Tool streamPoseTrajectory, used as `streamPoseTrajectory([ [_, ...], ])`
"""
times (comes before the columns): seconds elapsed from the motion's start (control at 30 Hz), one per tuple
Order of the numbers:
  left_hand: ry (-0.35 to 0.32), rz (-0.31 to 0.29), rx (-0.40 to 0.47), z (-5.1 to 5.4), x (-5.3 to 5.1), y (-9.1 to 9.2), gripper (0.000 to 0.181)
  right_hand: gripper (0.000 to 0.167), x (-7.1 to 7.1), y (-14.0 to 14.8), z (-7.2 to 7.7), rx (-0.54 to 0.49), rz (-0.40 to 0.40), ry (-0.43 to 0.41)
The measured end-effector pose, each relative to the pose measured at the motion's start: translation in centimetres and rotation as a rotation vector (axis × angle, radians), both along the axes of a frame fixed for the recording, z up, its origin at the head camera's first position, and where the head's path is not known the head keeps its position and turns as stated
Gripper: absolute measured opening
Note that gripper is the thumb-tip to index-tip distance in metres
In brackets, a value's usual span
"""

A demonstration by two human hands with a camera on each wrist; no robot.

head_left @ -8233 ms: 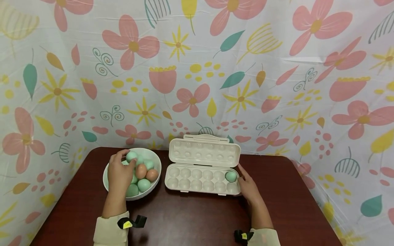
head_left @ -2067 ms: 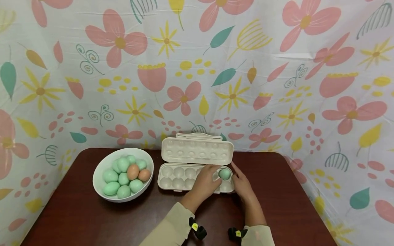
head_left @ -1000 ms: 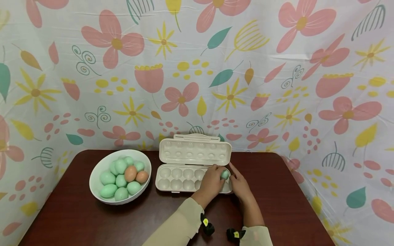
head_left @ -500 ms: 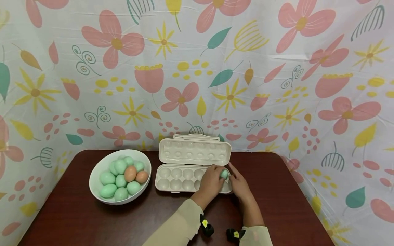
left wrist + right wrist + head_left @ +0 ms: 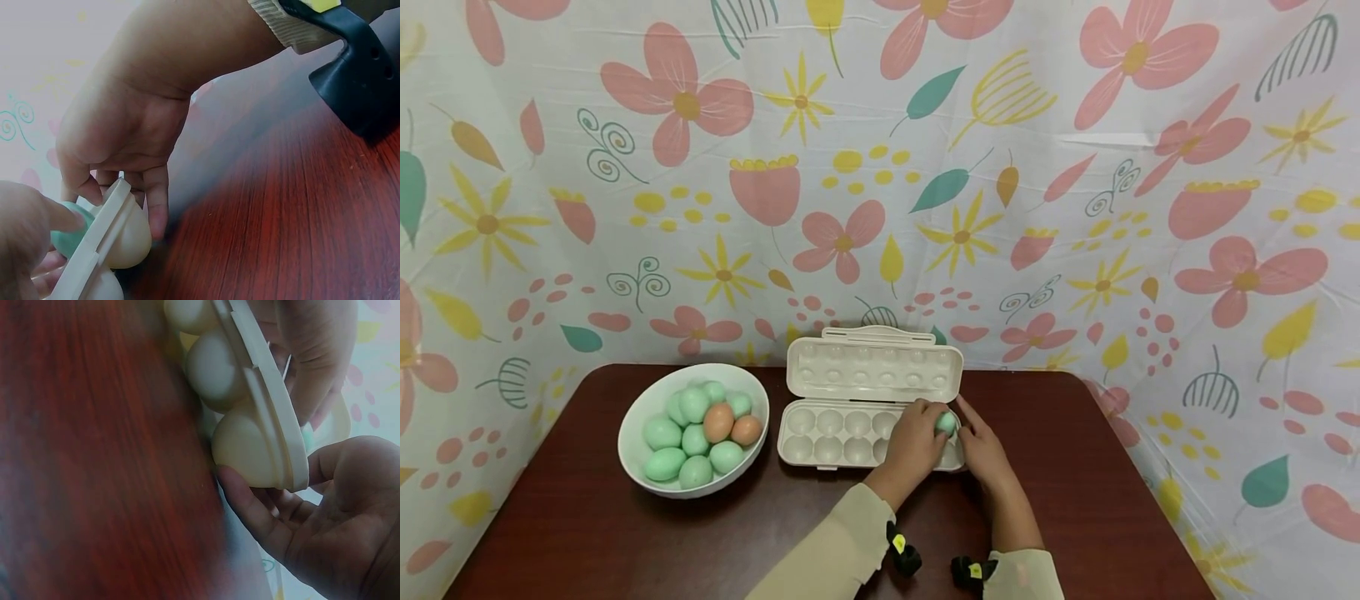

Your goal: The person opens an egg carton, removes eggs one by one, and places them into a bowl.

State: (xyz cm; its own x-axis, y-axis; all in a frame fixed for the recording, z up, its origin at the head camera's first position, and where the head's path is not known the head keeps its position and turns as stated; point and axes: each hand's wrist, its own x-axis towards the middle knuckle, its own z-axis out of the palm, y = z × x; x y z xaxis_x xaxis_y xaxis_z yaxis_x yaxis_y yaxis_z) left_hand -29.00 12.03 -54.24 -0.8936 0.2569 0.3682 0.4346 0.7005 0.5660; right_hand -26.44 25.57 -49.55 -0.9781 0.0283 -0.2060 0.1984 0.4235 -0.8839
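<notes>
An open cream plastic egg carton (image 5: 829, 451) stands on the table, lid leaning back toward the curtain. My left hand (image 5: 916, 442) reaches over its right part and holds a pale green egg (image 5: 947, 423) at the back right cup; the thumb lies on the egg (image 5: 70, 239) in the left wrist view. My right hand (image 5: 987, 450) grips the carton's right end, its fingers (image 5: 250, 509) curling round the end cup from outside. The left hand hides the cups beneath it. The visible cups on the left hold nothing.
A white bowl (image 5: 631, 457) with several green eggs and two brown eggs (image 5: 718, 422) stands left of the carton on the dark wood table (image 5: 760, 521). A flowered curtain (image 5: 880, 167) hangs behind. Each wrist carries a black strap mount.
My left hand has come from the bowl to the carton's right end, then slid slightly right onto the green egg. Over the last second both hands stay almost still.
</notes>
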Motion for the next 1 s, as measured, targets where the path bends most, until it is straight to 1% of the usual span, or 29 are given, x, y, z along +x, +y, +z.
streamPoseTrajectory([
  [0.07,-0.004,0.011,0.004,0.0,0.0,0.0,0.031,0.056,0.2,-0.1,0.3,0.001,0.004,0.003],
  [0.2,-0.028,0.034,0.024,-0.1,0.1,-0.2,0.032,0.056,-0.9,0.7,-2.5,0.006,-0.005,0.03],
  [0.3,-0.033,0.047,0.052,0.0,0.3,-0.7,0.034,0.056,-1.8,1.2,-4.5,0.007,-0.018,0.048],
  [0.43,-0.034,0.048,0.093,0.4,0.7,-1.2,0.037,0.056,-1.7,1.1,-4.3,-0.003,-0.021,0.053],
  [0.53,-0.047,0.041,0.125,0.8,0.9,-1.5,0.037,0.056,-1.7,1.1,-4.3,-0.007,-0.02,0.063],
  [0.67,-0.054,0.038,0.167,1.1,1.2,-2.0,0.037,0.057,-1.8,1.1,-4.3,0.006,-0.021,0.077],
  [0.87,-0.025,0.037,0.221,1.0,1.9,-2.8,0.04,0.057,-1.7,1.3,-4.1,0.019,-0.019,0.07],
  [1.0,-0.004,0.049,0.249,1.2,2.6,-3.4,0.04,0.057,-1.7,1.4,-4.2,0.021,-0.025,0.069],
])
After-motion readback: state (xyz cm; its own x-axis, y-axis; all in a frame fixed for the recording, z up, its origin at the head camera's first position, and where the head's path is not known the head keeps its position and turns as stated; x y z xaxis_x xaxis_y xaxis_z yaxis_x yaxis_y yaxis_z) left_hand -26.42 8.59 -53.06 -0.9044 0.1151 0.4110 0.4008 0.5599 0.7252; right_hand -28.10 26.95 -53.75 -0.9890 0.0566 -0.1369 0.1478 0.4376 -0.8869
